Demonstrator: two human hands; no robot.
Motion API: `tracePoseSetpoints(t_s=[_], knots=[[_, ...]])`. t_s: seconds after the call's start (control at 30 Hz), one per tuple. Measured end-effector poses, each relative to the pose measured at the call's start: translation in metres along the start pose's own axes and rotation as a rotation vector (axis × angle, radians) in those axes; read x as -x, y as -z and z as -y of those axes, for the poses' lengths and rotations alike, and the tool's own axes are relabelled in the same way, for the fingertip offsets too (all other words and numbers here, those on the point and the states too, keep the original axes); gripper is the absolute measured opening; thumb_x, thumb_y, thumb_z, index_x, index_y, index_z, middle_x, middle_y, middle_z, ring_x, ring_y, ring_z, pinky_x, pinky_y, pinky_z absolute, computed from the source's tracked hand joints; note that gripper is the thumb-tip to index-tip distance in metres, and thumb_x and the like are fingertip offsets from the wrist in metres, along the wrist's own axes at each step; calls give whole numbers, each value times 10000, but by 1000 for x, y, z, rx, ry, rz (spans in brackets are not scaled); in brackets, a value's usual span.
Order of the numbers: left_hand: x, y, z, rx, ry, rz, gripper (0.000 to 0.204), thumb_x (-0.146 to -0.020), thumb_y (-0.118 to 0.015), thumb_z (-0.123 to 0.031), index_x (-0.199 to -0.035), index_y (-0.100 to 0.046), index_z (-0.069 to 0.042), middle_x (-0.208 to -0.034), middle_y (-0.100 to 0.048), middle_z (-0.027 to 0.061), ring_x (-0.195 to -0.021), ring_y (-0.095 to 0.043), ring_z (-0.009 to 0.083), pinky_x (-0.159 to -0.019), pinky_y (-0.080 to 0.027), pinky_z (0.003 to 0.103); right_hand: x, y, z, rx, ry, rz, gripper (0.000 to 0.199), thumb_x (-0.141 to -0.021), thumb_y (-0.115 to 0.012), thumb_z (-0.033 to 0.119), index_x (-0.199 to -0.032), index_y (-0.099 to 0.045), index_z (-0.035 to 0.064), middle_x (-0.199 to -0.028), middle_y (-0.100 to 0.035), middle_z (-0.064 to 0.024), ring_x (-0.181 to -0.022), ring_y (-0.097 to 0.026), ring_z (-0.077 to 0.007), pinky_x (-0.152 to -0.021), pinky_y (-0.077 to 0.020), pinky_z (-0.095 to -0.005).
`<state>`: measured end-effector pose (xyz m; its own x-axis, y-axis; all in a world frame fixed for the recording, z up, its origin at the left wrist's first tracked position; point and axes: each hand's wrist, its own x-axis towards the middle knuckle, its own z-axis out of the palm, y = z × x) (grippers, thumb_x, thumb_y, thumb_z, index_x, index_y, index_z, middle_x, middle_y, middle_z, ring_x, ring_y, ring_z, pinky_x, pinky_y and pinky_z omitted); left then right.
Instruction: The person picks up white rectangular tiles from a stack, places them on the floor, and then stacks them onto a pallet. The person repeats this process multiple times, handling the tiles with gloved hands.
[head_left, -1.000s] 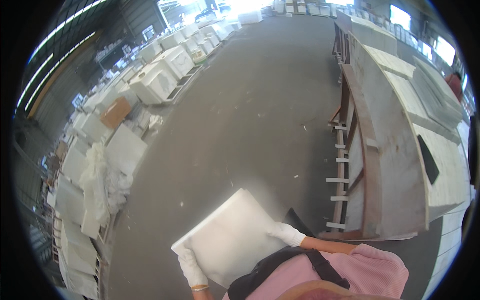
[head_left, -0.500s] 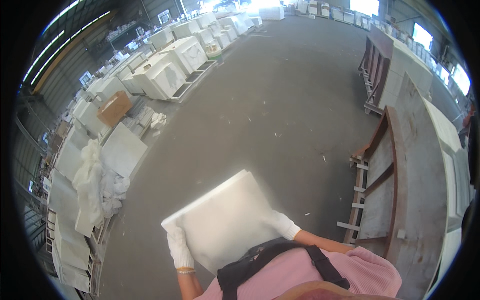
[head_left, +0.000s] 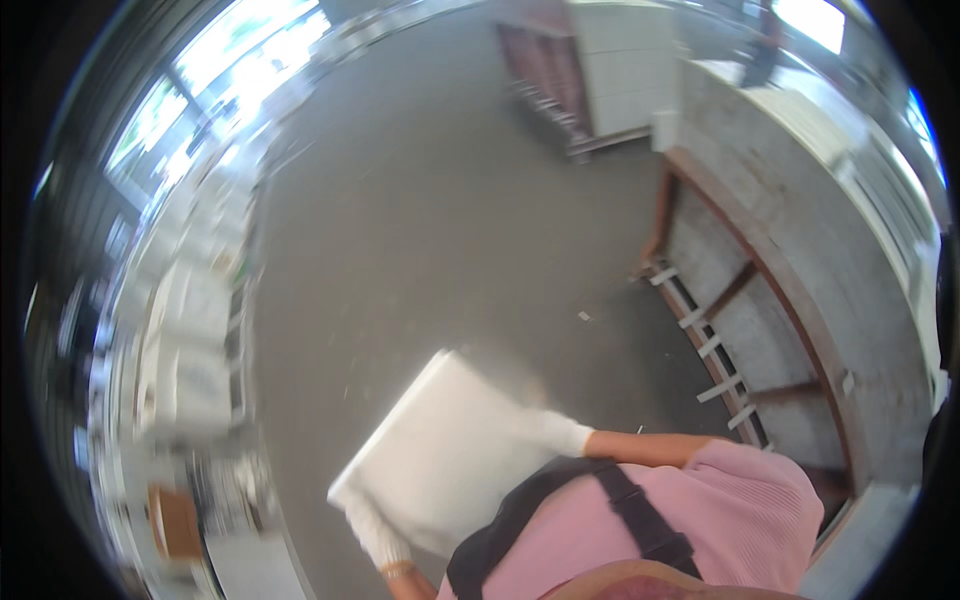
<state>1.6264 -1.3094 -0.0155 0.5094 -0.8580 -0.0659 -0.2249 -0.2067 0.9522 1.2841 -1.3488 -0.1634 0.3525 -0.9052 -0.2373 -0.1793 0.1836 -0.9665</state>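
Observation:
A flat white slab [head_left: 445, 440], squarish and pale like stone, is held up against the front of my body. White knitted gloves cover both hands. My left hand [head_left: 372, 525] grips the slab's near left side, a bracelet showing at the wrist. On the opposite side my right hand [head_left: 555, 432] is closed on the slab's edge. The fingertips of both hands are blurred or partly hidden against the white surface. Part of the slab's near edge is hidden by my dark strap and pink top.
Grey concrete floor [head_left: 430, 230] stretches ahead. To my right stands a rusty metal frame [head_left: 735, 230] with large grey slabs [head_left: 800, 190] leaning on it. Farther off is another loaded rack [head_left: 625, 75]. White blocks [head_left: 185, 385] and a brown cardboard box [head_left: 175, 520] line the left.
My view has swung to the right, so the metal frame sits more centrally and the left-hand blocks have slid down and outward. The slab stays in both hands, tilted more steeply.

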Motion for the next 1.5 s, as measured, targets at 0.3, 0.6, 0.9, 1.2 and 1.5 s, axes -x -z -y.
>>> tracePoseSetpoints(t_s=[0.3, 0.6, 0.9, 1.2, 1.5], knots=[[-220, -89, -25, -514, -206, 82, 487, -1125, -368, -229, -1497, -407, 83, -1537, -436, 296, -1428, -422, 378, -1188, -364, 408, -229, 120, 104, 98, -151, 36, 933, -875, -552, 800, -1330, -617, -12, -1394, -583, -269, -1326, -531, -398, -1110, -398, -464], [-459, -200, -113, -857, -340, 81, 439, -1105, -398, -201, -1436, -497, 70, -1408, -567, 265, -1293, -557, 351, -1100, -453, 392, -464, 178, 157, -3, -121, -40, 895, -886, -610, 750, -1282, -625, -53, -1284, -648, -250, -1209, -601, -361, -1026, -451, -434], [-732, -352, -213, -114, -154, 360, 437, -1075, -443, -188, -1432, -513, 55, -1380, -588, 251, -1276, -575, 340, -1072, -474, 376, -662, 228, 208, -99, -163, -336, 901, -892, -574, 761, -1320, -616, -31, -1320, -642, -247, -1265, -581, -369, -1059, -432, -438], [-969, -478, -221, 56, -1, 319, 446, -1060, -472, -185, -1440, -514, 46, -1392, -581, 244, -1294, -566, 324, -1078, -470, 361, -919, 339, 225, 203, -140, -338, 712, -946, -602, 639, -1270, -641, 7, -1299, -624, -220, -1250, -554, -358, -1079, -410, -435], [-1173, -528, -245, 168, 160, 71, 499, -1074, -470, -257, -1474, -484, 41, -1448, -547, 229, -1327, -539, 292, -1112, -440, 358, -1178, 427, 330, 68, -209, -28, 905, -856, -610, 769, -1316, -625, -10, -1330, -626, -257, -1276, -569, -391, -1055, -440, -461]])
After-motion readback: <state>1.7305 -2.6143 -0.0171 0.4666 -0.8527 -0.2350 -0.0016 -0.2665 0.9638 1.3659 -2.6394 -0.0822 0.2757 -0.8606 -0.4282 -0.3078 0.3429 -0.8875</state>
